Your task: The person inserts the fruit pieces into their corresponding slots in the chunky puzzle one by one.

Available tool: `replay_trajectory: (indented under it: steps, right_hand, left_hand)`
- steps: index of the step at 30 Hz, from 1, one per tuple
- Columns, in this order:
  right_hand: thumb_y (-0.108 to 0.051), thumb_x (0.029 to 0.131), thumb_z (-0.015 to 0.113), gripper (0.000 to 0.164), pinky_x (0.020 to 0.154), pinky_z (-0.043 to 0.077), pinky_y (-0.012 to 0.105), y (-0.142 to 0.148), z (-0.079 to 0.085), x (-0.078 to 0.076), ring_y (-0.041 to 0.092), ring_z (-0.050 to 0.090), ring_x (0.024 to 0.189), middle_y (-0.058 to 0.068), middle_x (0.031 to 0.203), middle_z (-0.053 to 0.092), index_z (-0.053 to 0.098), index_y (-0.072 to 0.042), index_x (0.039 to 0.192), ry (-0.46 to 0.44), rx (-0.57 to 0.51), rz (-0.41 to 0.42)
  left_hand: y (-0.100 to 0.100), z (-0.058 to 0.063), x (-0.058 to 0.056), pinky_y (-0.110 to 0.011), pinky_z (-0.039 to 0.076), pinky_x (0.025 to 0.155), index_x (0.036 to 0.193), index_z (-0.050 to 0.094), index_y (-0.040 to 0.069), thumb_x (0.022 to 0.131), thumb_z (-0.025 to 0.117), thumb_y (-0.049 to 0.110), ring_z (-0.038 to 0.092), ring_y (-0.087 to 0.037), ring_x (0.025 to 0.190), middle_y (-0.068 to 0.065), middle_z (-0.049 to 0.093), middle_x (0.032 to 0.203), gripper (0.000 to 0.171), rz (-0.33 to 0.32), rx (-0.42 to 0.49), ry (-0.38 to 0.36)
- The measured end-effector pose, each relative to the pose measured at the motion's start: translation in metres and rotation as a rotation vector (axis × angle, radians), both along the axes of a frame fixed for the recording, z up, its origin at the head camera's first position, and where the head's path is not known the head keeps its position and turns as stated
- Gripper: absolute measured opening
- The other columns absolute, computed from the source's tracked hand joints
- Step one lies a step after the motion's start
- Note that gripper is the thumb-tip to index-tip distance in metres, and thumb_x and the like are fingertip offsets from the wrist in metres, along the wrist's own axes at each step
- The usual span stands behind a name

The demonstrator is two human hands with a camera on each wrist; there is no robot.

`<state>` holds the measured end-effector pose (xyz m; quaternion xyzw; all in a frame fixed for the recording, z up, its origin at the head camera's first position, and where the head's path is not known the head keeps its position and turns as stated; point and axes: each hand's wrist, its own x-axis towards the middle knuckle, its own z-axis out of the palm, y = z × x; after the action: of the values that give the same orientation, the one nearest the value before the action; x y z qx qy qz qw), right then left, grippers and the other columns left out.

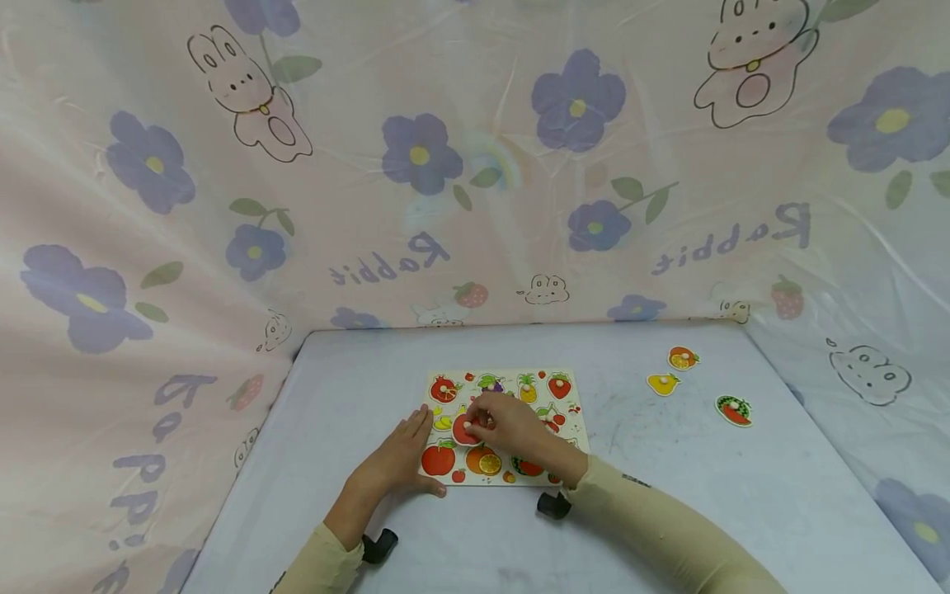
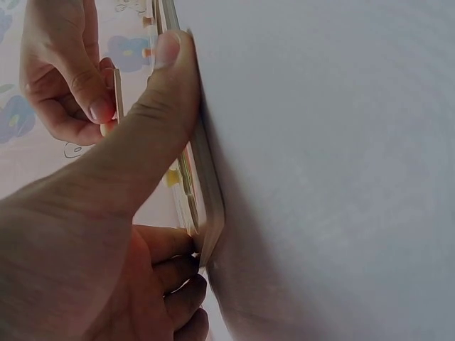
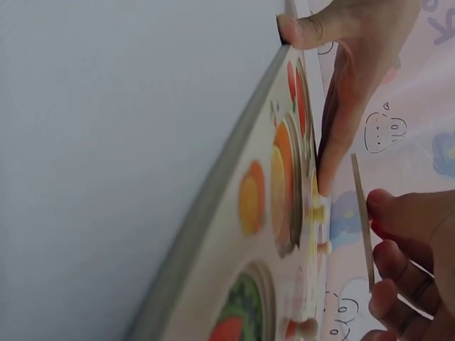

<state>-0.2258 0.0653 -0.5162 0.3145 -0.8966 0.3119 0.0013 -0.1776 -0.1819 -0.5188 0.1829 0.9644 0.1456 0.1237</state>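
Note:
A fruit puzzle board (image 1: 475, 480) lies on the white table, printed with colourful fruits. My left hand (image 1: 393, 456) rests against its near-left corner, fingers extended along the left side and thumb at the near edge. Above the left-middle of the board, my right hand (image 1: 519, 429) pinches a red round fruit puzzle piece (image 1: 462, 432) by its small knob. The right wrist view shows this thin piece (image 3: 362, 220) edge-on, tilted and apart from the board. My right hand and forearm cover part of the board's middle and lower right.
Right of the board lie loose knobbed pieces: an orange (image 1: 683, 358), a pear (image 1: 663, 384) and a watermelon slice (image 1: 734, 411). A patterned rabbit-and-flower curtain (image 1: 490, 206) encloses the table's back and sides. Each wrist carries a black device (image 1: 380, 546).

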Motion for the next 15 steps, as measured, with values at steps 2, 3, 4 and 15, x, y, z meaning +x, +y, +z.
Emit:
replay_trajectory:
  steps: [2, 3, 4, 15]
  right_hand:
    - [-0.027, 0.099, 0.081, 0.011, 0.061, 0.048, 0.021, -0.002, -0.001, 0.001, 0.005, 0.052, 0.073, -0.013, 0.084, 0.059, 0.075, -0.020, 0.104, -0.011, -0.011, 0.003]
    - [-0.027, 0.099, 0.081, 0.011, 0.061, 0.047, 0.021, -0.003, -0.001, 0.002, 0.005, 0.052, 0.072, -0.013, 0.083, 0.059, 0.075, -0.019, 0.103, -0.015, -0.015, 0.005]
    - [-0.027, 0.099, 0.082, 0.011, 0.061, 0.047, 0.021, -0.004, -0.001, 0.002, 0.005, 0.052, 0.072, -0.013, 0.083, 0.059, 0.076, -0.019, 0.103, -0.023, -0.018, 0.006]
    - [-0.033, 0.099, 0.081, 0.011, 0.059, 0.044, 0.020, -0.015, -0.011, 0.005, 0.003, 0.051, 0.069, -0.015, 0.080, 0.058, 0.075, -0.024, 0.101, -0.077, 0.012, -0.010]
  left_hand:
    - [0.000, 0.000, 0.000, -0.054, 0.028, 0.130, 0.164, 0.031, -0.008, 0.072, 0.098, 0.049, 0.027, -0.041, 0.161, -0.025, 0.029, 0.173, 0.127, -0.002, 0.001, 0.001]
    - [0.000, 0.000, -0.001, -0.054, 0.028, 0.131, 0.164, 0.031, -0.008, 0.072, 0.098, 0.049, 0.026, -0.040, 0.161, -0.024, 0.028, 0.174, 0.127, -0.002, -0.004, -0.002]
    - [0.000, 0.000, -0.001, -0.053, 0.027, 0.131, 0.164, 0.031, -0.007, 0.072, 0.098, 0.050, 0.026, -0.040, 0.162, -0.024, 0.028, 0.174, 0.127, -0.002, -0.008, -0.005]
    - [0.000, 0.004, 0.001, -0.054, 0.026, 0.131, 0.165, 0.029, -0.008, 0.073, 0.098, 0.049, 0.025, -0.041, 0.162, -0.025, 0.026, 0.174, 0.129, -0.004, 0.005, -0.016]
